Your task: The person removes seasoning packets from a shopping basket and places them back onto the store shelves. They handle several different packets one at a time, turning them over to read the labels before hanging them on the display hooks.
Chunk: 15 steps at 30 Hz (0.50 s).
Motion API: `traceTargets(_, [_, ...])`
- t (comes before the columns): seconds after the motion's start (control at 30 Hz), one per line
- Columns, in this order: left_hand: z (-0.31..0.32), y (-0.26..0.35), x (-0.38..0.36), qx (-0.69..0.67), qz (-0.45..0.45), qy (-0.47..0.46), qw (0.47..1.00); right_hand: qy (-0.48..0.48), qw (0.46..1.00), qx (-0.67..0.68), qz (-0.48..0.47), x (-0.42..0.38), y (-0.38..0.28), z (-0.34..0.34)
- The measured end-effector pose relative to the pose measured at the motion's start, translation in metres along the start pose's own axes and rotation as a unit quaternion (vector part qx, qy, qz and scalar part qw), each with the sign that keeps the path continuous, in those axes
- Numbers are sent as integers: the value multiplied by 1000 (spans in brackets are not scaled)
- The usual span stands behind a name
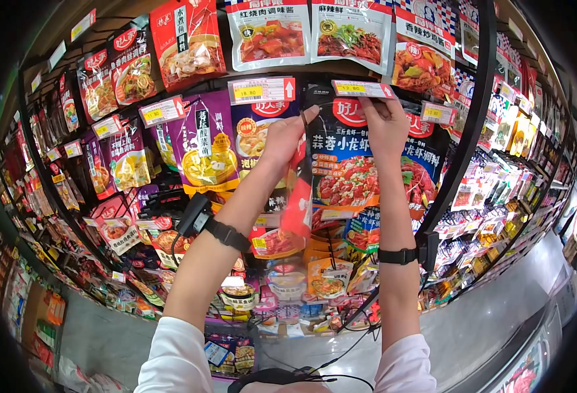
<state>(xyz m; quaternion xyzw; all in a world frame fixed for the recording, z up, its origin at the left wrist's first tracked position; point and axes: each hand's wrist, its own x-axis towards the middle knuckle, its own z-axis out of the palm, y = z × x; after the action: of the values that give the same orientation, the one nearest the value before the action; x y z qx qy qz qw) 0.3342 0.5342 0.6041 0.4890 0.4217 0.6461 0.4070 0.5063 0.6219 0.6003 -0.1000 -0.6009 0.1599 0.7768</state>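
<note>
My left hand (282, 143) is closed on the top of a red and black seasoning packet (298, 196), which hangs nearly edge-on and is partly blurred. My right hand (388, 128) reaches up to a black and blue crayfish seasoning packet (343, 173), its thumb and fingers pinched at the upper edge, just under a price tag (360, 89). Beside it, partly behind my right wrist, hangs another crayfish packet (422, 167). A purple packet (262, 131) hangs by my left hand, under a second price tag (261, 91).
Rows of hanging seasoning packets fill the rack, with red and white ones (269, 36) above and a purple pickled-fish packet (204, 144) at left. A dark upright post (462, 170) stands right of my right arm. Grey floor (478, 327) shows below, with loose black cables (341, 354).
</note>
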Motion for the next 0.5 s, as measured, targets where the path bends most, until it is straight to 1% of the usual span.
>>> traceTargets(0.1, [-3, -3, 4, 17, 8, 7, 1000, -3, 996, -65, 58, 2, -22, 3])
traceTargets(0.2, [-2, -6, 6, -3, 24, 8, 1000, 11, 995, -73, 66, 1, -22, 5])
traceTargets(0.23, [-3, -12, 15, -21, 15, -4, 1000, 15, 995, -75, 57, 0, -22, 5])
traceTargets(0.37, [-10, -27, 32, -5, 22, -11, 1000, 43, 996, -75, 38, -3, -20, 12])
traceTargets(0.47, [-4, -27, 29, -20, 39, 2, 999, 61, 995, -74, 37, -4, -20, 16])
traceTargets(0.5, [-4, -32, 34, -52, 56, -4, 997, 65, 994, -76, 36, -4, -18, 17])
